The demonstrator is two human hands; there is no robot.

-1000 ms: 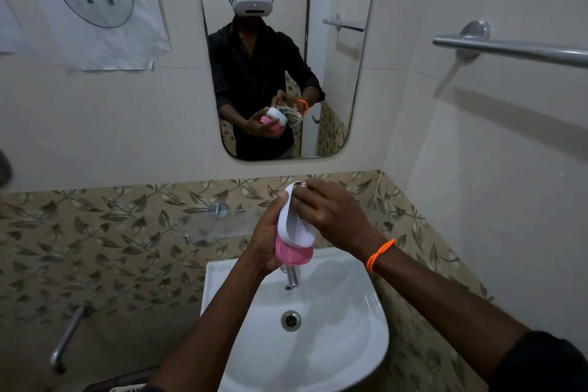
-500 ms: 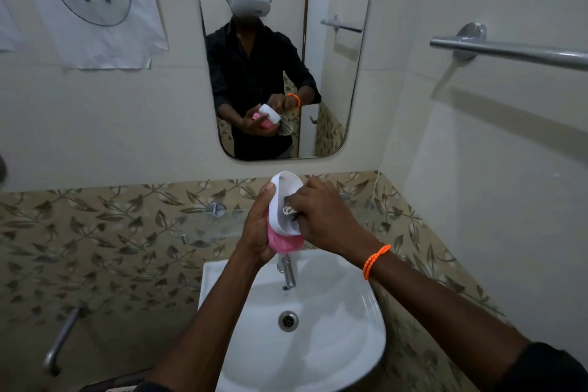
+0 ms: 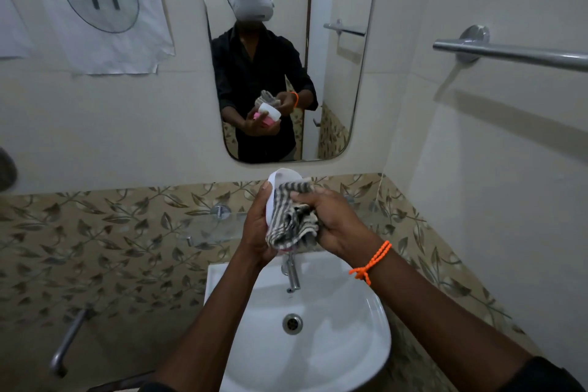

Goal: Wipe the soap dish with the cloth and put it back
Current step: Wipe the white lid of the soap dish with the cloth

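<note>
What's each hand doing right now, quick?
Left hand: fingers curled round the soap dish, holding it above the sink.
Right hand: gripping the striped cloth against the dish.

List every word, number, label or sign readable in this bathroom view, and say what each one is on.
"11": dark digits inside a drawn circle on the white paper sheet stuck to the wall left of the mirror.

Nothing else is readable: no print shows on the soap dish, the striped cloth or the headset seen in the mirror.
</note>
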